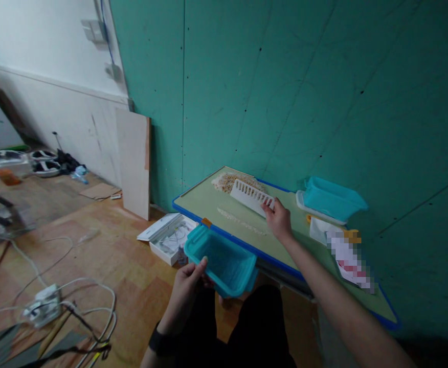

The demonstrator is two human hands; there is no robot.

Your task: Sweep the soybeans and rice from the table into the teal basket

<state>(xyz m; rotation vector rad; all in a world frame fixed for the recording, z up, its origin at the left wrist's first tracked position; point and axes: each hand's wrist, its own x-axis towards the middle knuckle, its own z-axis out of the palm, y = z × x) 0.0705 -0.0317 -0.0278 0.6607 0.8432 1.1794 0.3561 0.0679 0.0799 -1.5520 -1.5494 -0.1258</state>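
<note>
Closed on the near-left rim of a teal plastic container (224,260), my left hand (188,282) has its thumb on top. The container tilts open-side up below the table's front edge. Over the pale green tabletop (197,197), my right hand (278,220) grips one end of a white plastic piece (249,198) with a row of slots. Its far end is at a pile of tan grains (224,181); whether it touches them I cannot tell. A thin streak of whitish crumbs (239,221) lies nearer to me.
At the table's right stand another teal container (335,199), a white sheet (319,230) and a blurred-out packet (350,263). An open white box (170,237) is on the floor, left of the table. A board (134,163) leans on the wall. Cables surround a power strip (45,305).
</note>
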